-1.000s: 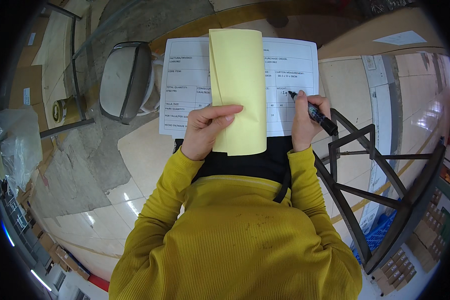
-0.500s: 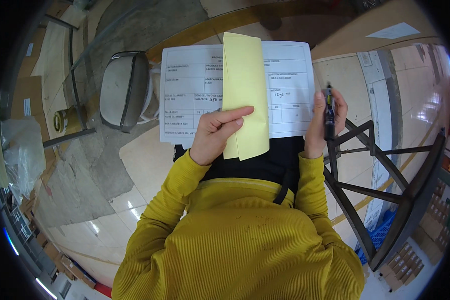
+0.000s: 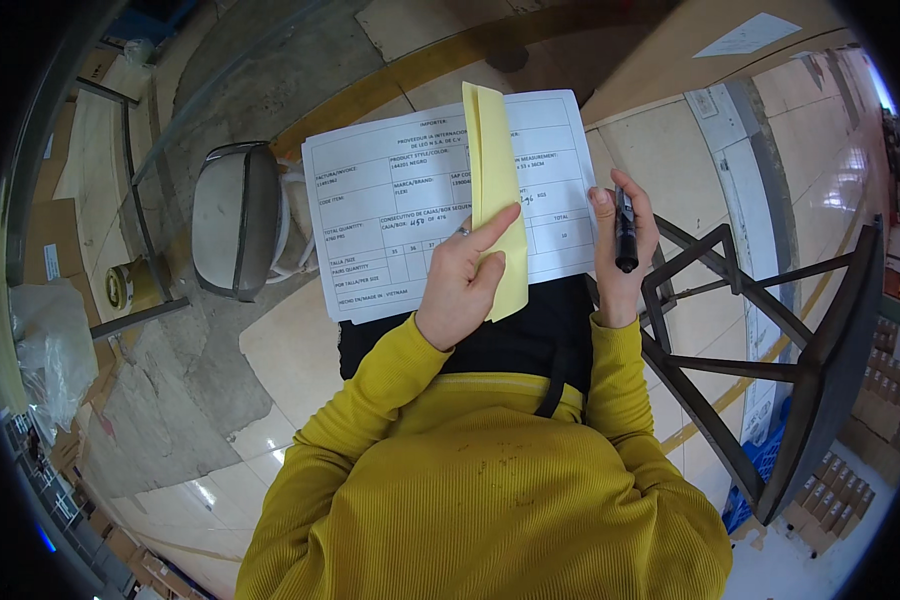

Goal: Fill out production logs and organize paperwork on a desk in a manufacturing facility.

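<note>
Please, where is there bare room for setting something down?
Bare floor shows between the padded seat and the left sleeve, and between the right hand and the long pale strip. Crowded: beside the right sleeve, by the dark metal frame; over the lap, by printed sheets and left hand.

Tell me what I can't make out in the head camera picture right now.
All in the head view:
Middle of the white printed sheet: hidden by the folded yellow paper.
Part of that yellow paper: covered by the left hand.
Writing tip of the black marker in the right hand: too small and dark.
Blue crate: partly behind the dark metal frame.
</note>
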The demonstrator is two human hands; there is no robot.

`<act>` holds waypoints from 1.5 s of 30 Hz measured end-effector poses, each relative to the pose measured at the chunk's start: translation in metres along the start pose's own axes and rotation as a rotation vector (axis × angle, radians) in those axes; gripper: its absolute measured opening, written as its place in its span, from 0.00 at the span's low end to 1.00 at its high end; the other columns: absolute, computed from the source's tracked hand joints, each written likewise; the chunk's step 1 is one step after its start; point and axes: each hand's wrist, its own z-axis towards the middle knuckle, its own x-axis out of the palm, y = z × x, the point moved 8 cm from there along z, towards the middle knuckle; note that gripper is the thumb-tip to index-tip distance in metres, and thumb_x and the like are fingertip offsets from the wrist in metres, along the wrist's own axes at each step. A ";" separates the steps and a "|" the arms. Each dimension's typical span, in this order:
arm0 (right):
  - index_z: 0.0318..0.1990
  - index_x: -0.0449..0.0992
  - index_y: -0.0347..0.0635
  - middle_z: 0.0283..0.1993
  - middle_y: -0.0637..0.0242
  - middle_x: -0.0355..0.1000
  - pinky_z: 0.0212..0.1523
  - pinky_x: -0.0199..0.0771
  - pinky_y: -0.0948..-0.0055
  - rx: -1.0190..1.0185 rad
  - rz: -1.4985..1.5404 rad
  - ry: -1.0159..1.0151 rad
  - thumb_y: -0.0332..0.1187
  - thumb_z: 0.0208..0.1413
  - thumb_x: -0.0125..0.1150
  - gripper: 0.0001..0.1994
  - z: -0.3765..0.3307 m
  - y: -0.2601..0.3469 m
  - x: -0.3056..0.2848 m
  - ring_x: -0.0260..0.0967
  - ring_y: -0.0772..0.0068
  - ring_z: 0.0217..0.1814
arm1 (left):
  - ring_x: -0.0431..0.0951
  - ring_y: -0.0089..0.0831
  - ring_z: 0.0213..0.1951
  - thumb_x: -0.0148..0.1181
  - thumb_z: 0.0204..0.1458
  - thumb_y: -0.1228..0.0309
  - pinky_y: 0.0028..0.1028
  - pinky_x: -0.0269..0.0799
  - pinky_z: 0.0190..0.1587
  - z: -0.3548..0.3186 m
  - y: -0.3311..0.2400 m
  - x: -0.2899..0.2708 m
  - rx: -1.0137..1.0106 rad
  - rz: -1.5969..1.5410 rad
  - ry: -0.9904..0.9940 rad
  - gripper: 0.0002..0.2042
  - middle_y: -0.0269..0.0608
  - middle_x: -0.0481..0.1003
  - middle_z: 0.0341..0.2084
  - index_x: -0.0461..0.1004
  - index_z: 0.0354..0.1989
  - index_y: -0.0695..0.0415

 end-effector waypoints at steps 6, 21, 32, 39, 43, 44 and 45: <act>0.44 0.70 0.37 0.30 0.64 0.69 0.37 0.65 0.78 -0.021 -0.048 -0.046 0.32 0.55 0.56 0.12 -0.001 -0.002 0.001 0.65 0.76 0.32 | 0.67 0.15 0.32 0.45 0.47 0.84 0.16 0.65 0.35 0.000 0.004 0.002 -0.030 0.067 0.000 0.23 0.37 0.72 0.37 0.64 0.55 0.61; 0.42 0.70 0.36 0.30 0.66 0.68 0.36 0.65 0.81 0.097 0.162 -0.022 0.32 0.55 0.56 0.11 0.001 -0.009 -0.002 0.64 0.79 0.33 | 0.72 0.33 0.23 0.45 0.44 0.83 0.26 0.67 0.29 0.003 0.002 0.006 0.105 0.041 -0.060 0.23 0.58 0.73 0.34 0.65 0.53 0.62; 0.42 0.70 0.35 0.31 0.67 0.68 0.37 0.66 0.81 0.108 0.174 0.010 0.31 0.54 0.56 0.11 0.008 -0.018 -0.006 0.66 0.80 0.34 | 0.74 0.36 0.25 0.44 0.43 0.83 0.26 0.69 0.31 0.009 0.004 0.009 0.087 0.066 -0.035 0.24 0.65 0.68 0.45 0.66 0.53 0.63; 0.44 0.69 0.35 0.32 0.66 0.69 0.38 0.67 0.82 0.160 0.272 0.026 0.28 0.52 0.57 0.12 0.005 -0.001 -0.009 0.68 0.79 0.36 | 0.74 0.32 0.27 0.47 0.46 0.81 0.24 0.68 0.32 0.009 0.010 0.009 0.008 0.027 -0.031 0.21 0.62 0.72 0.40 0.67 0.51 0.64; 0.45 0.68 0.36 0.34 0.65 0.70 0.40 0.68 0.80 0.146 0.486 0.176 0.22 0.47 0.60 0.16 -0.003 0.038 0.002 0.68 0.77 0.37 | 0.72 0.25 0.27 0.51 0.52 0.74 0.23 0.68 0.33 0.007 0.008 0.004 0.075 -0.046 -0.129 0.16 0.51 0.75 0.32 0.69 0.49 0.65; 0.46 0.67 0.36 0.35 0.64 0.71 0.42 0.68 0.79 0.185 0.608 0.233 0.18 0.44 0.61 0.19 -0.009 0.041 0.011 0.68 0.76 0.38 | 0.71 0.21 0.28 0.52 0.53 0.70 0.22 0.67 0.33 0.008 0.007 0.002 0.016 -0.135 -0.160 0.16 0.46 0.75 0.30 0.70 0.47 0.66; 0.46 0.67 0.36 0.35 0.65 0.70 0.45 0.68 0.77 0.155 0.618 0.278 0.17 0.43 0.61 0.19 -0.014 0.049 0.018 0.68 0.76 0.39 | 0.69 0.18 0.28 0.54 0.55 0.66 0.21 0.67 0.33 0.008 0.006 -0.001 -0.043 -0.224 -0.192 0.16 0.40 0.74 0.27 0.71 0.46 0.67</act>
